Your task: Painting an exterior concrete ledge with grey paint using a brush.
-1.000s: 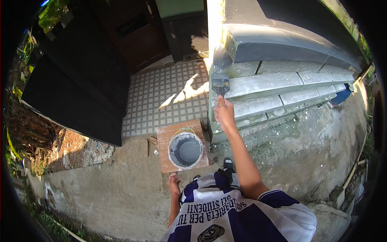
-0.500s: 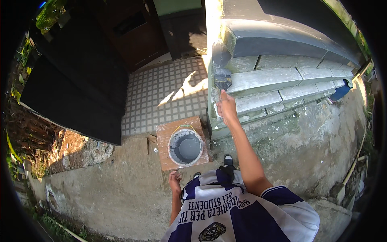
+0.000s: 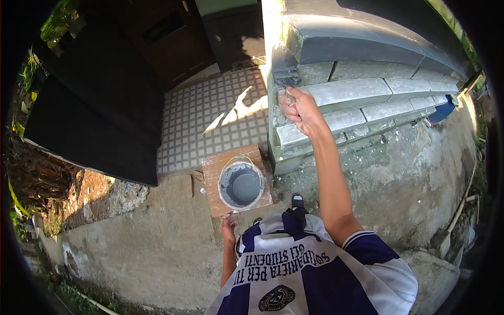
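Raised right hand (image 3: pixel 300 107) — one brush (image 3: pixel 287 77); one bucket (image 3: pixel 241 185)

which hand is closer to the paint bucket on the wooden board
The left. The left hand hangs beside the near edge of the wooden board holding the bucket. The right hand is raised far beyond it, holding a paintbrush against the stone wall.

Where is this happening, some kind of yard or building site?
Most likely the outdoor entrance of a house under painting: a stepped stone wall partly coated grey, a tiled doorstep, rough concrete ground. The right hand holds a brush to the wall; a paint bucket sits below.
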